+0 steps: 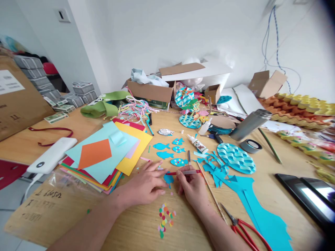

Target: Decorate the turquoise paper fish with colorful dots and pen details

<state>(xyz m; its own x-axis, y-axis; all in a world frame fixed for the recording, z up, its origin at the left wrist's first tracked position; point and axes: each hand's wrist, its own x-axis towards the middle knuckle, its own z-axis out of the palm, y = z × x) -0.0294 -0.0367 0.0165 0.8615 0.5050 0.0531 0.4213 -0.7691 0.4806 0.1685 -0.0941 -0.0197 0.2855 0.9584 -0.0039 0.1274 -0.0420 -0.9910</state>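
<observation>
My left hand (pixel 143 184) lies on the table with its fingers stretched out, the fingertips at the edge of a small blue paper piece (pixel 169 178). My right hand (pixel 193 190) is closed round a red pen (pixel 192 172), whose tip points left over that piece. Behind both hands are several blue paper fish (pixel 164 155); some, like the dotted fish (pixel 179 162), carry coloured spots. Small round paper dots (pixel 164 219) in many colours are scattered in front of my hands. A dark pen (pixel 189 157) stands out just behind my right hand.
Coloured paper sheets (pixel 125 139) are stacked at left beside a white power bank (pixel 52 155). Red-handled scissors (pixel 243 226), a thin stick (pixel 210 191) and blue paper scraps (pixel 261 209) lie at right. Farther back are a glue bottle (pixel 198 144), a steel flask (pixel 251 124) and a cardboard box (pixel 149 92).
</observation>
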